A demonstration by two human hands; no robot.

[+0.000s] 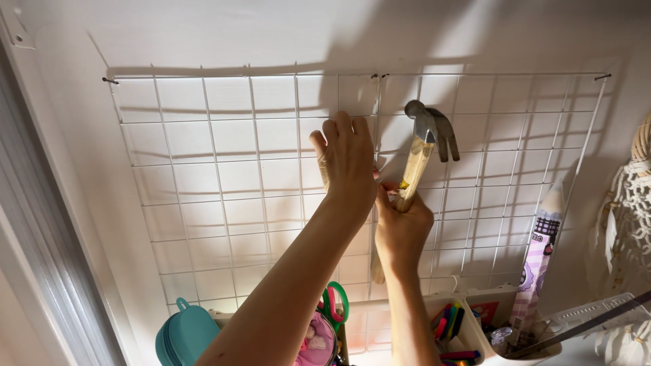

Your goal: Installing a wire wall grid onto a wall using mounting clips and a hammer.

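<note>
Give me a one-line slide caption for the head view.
Left hand on white wire grid; right hand holds hammer.

You face a white wall [203, 34] lit by warm light from the right, with soft shadows across its upper part. At the left edge of the frame runs a pale door frame [41, 257]. At the far right a cream macramé hanging [634, 196] drapes down, and low in the frame white bins [475, 318] stand beside a teal case [183, 335]
</note>
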